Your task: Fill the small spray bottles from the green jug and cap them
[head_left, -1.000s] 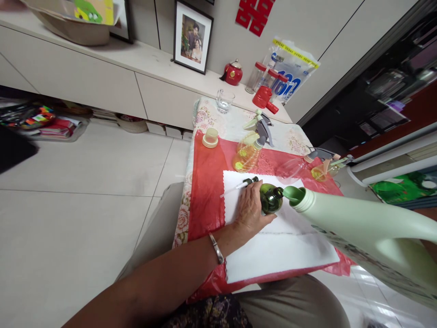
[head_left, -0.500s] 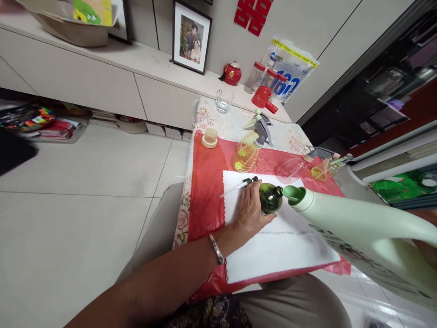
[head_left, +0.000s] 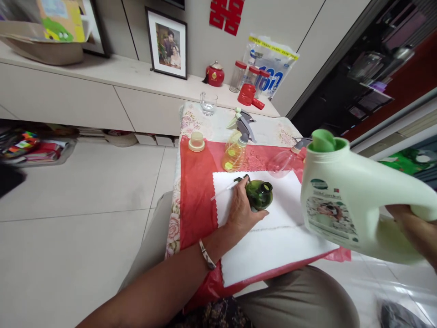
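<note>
The green bottle point(head_left: 259, 196) sits just right of the middle of the frame, on the white mat point(head_left: 278, 255) that covers part of the counter point(head_left: 172, 223). From my remote seat I have it in the left grip point(head_left: 241, 210), a bare hand coming in from the lower left, thumb on the near side and fingers on the far side, curled about the body. The palm lies to the left of the glass, so the mouth is left free, facing up and to the right in the frame. The bottle's long axis seems to lean the same way; seen from this high, I cannot tell how far off upright it is.

My right grip point(head_left: 413, 228) is at the right edge, partly cut off, closed round the handle of the pale green jug point(head_left: 365, 177). The jug hangs over the right end of the mat, its body reaching leftward from the handle and its open spout point(head_left: 323, 141) uppermost. That spout is the relation I watch: it lies to the right of the bottle's mouth and higher in the frame, pointing up, with a clear gap between the two. The left grip is much the nearer to the bottle.

Just left of my fingers lies a pump tube point(head_left: 223, 189), slanting across the mat's edge.
</note>
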The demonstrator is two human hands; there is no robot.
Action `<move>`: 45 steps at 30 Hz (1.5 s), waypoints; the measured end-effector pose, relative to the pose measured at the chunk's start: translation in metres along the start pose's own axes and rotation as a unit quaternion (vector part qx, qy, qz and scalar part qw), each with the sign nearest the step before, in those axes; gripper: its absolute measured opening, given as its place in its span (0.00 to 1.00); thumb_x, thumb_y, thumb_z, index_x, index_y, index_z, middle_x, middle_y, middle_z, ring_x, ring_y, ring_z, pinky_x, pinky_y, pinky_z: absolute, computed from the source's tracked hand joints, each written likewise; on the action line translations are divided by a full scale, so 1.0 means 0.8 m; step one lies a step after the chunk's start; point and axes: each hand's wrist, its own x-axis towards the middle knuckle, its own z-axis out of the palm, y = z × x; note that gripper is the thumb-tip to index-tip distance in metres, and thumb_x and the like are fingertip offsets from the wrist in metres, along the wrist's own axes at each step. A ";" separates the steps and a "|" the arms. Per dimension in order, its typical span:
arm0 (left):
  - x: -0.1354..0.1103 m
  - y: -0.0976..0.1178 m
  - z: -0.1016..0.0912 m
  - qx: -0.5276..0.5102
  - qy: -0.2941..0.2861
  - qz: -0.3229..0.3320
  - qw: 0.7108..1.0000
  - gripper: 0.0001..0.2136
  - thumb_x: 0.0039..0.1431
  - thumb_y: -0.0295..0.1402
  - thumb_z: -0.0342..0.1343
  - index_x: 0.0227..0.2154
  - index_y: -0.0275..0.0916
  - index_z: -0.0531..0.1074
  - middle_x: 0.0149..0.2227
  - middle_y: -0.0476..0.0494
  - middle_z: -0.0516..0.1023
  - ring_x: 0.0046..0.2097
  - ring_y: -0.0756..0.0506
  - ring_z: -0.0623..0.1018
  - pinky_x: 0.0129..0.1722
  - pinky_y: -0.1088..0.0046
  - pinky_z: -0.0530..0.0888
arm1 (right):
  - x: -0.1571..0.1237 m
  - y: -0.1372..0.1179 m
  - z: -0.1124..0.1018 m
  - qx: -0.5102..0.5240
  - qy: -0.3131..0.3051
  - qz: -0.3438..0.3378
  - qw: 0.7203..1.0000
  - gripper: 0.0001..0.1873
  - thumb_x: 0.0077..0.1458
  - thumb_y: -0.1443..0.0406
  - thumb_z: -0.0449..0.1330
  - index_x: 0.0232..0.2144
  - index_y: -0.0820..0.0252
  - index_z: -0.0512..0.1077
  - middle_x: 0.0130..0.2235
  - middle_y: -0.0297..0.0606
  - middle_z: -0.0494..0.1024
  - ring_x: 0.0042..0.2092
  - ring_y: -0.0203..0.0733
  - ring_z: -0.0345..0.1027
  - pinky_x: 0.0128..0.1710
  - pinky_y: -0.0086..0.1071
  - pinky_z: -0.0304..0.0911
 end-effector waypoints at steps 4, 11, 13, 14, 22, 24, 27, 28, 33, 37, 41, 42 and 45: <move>0.001 0.000 -0.002 -0.003 -0.016 -0.007 1.000 0.52 0.36 0.24 0.72 0.63 0.40 0.48 0.62 0.31 0.62 0.66 0.31 0.65 0.67 0.47 0.63 | -0.021 -0.027 0.037 0.117 0.092 0.104 0.983 0.20 0.37 0.52 0.65 0.29 0.60 0.76 0.31 0.38 0.73 0.28 0.40 0.64 0.27 0.34 0.57; 0.000 -0.002 -0.006 0.001 -0.020 -0.021 1.000 0.51 0.37 0.26 0.71 0.64 0.41 0.48 0.64 0.31 0.61 0.67 0.30 0.64 0.66 0.45 0.63 | -0.029 -0.027 0.121 0.285 0.135 0.154 0.937 0.16 0.37 0.56 0.65 0.23 0.63 0.70 0.23 0.35 0.67 0.24 0.35 0.59 0.20 0.27 0.54; -0.001 -0.002 -0.006 0.006 -0.018 -0.027 0.999 0.51 0.38 0.26 0.71 0.64 0.41 0.48 0.63 0.31 0.62 0.66 0.30 0.65 0.65 0.45 0.63 | -0.035 -0.025 0.140 0.296 0.125 0.156 0.934 0.17 0.39 0.55 0.65 0.23 0.64 0.70 0.24 0.35 0.68 0.24 0.35 0.60 0.21 0.27 0.55; -0.001 -0.003 -0.006 0.008 -0.017 -0.027 0.999 0.51 0.38 0.26 0.71 0.64 0.41 0.48 0.63 0.31 0.62 0.66 0.30 0.65 0.65 0.45 0.64 | -0.037 -0.023 0.149 0.301 0.119 0.155 0.933 0.16 0.39 0.56 0.65 0.24 0.64 0.70 0.24 0.35 0.68 0.24 0.35 0.61 0.21 0.27 0.55; -0.002 -0.005 -0.005 0.002 -0.019 -0.025 0.999 0.51 0.38 0.27 0.71 0.64 0.43 0.48 0.64 0.31 0.61 0.66 0.30 0.65 0.65 0.46 0.64 | -0.046 -0.009 0.188 0.321 0.116 0.152 0.928 0.17 0.41 0.54 0.63 0.23 0.65 0.69 0.23 0.33 0.67 0.24 0.34 0.60 0.22 0.26 0.56; -0.002 -0.005 -0.006 0.003 -0.023 -0.029 0.999 0.51 0.39 0.27 0.71 0.64 0.43 0.48 0.64 0.31 0.61 0.66 0.31 0.65 0.65 0.46 0.64 | -0.046 -0.006 0.190 0.330 0.112 0.154 0.925 0.18 0.40 0.54 0.62 0.23 0.64 0.68 0.23 0.33 0.67 0.24 0.34 0.60 0.22 0.26 0.57; -0.001 -0.005 -0.010 -0.004 -0.031 -0.036 0.999 0.51 0.38 0.28 0.72 0.64 0.42 0.47 0.64 0.30 0.61 0.66 0.31 0.65 0.66 0.46 0.63 | -0.046 0.000 0.192 0.343 0.102 0.157 0.920 0.17 0.41 0.55 0.62 0.23 0.65 0.67 0.23 0.33 0.67 0.24 0.34 0.60 0.23 0.26 0.58; 0.000 -0.005 -0.012 -0.008 -0.035 -0.037 0.999 0.52 0.38 0.29 0.73 0.64 0.41 0.47 0.64 0.29 0.60 0.66 0.31 0.65 0.66 0.46 0.62 | -0.046 0.002 0.192 0.345 0.096 0.158 0.920 0.17 0.41 0.55 0.62 0.23 0.65 0.67 0.23 0.33 0.67 0.24 0.34 0.61 0.23 0.26 0.58; -0.002 -0.004 -0.022 0.010 -0.039 -0.050 0.998 0.54 0.36 0.33 0.75 0.65 0.41 0.47 0.63 0.29 0.61 0.67 0.30 0.63 0.66 0.45 0.61 | -0.048 0.012 0.194 0.334 0.065 0.161 0.926 0.20 0.41 0.53 0.64 0.29 0.67 0.72 0.28 0.36 0.71 0.28 0.35 0.64 0.28 0.26 0.59; -0.011 0.001 -0.029 0.077 -0.035 -0.034 0.996 0.50 0.41 0.26 0.69 0.65 0.42 0.47 0.62 0.31 0.62 0.66 0.31 0.64 0.66 0.46 0.62 | -0.052 0.023 0.192 0.327 0.044 0.168 0.929 0.25 0.37 0.52 0.67 0.32 0.68 0.75 0.31 0.37 0.73 0.30 0.34 0.62 0.29 0.26 0.55; -0.011 0.012 -0.047 0.146 -0.049 0.009 0.988 0.39 0.47 0.19 0.58 0.63 0.42 0.53 0.59 0.34 0.65 0.63 0.35 0.68 0.64 0.49 0.67 | -0.055 0.033 0.175 0.378 -0.043 0.143 0.914 0.32 0.36 0.50 0.71 0.41 0.65 0.76 0.39 0.41 0.76 0.36 0.40 0.68 0.34 0.28 0.62; -0.009 0.015 -0.055 0.165 -0.050 0.014 0.985 0.36 0.48 0.19 0.56 0.62 0.42 0.55 0.59 0.34 0.65 0.63 0.36 0.69 0.63 0.50 0.68 | -0.055 0.035 0.169 0.398 -0.071 0.130 0.905 0.34 0.36 0.50 0.71 0.44 0.63 0.75 0.43 0.42 0.76 0.40 0.42 0.70 0.37 0.29 0.64; 0.003 0.026 -0.080 0.226 -0.054 0.033 0.972 0.28 0.54 0.23 0.54 0.59 0.40 0.60 0.57 0.35 0.67 0.60 0.37 0.71 0.60 0.51 0.70 | -0.051 0.043 0.155 0.459 -0.090 0.089 0.879 0.39 0.35 0.50 0.69 0.50 0.60 0.73 0.50 0.46 0.73 0.50 0.49 0.70 0.47 0.37 0.68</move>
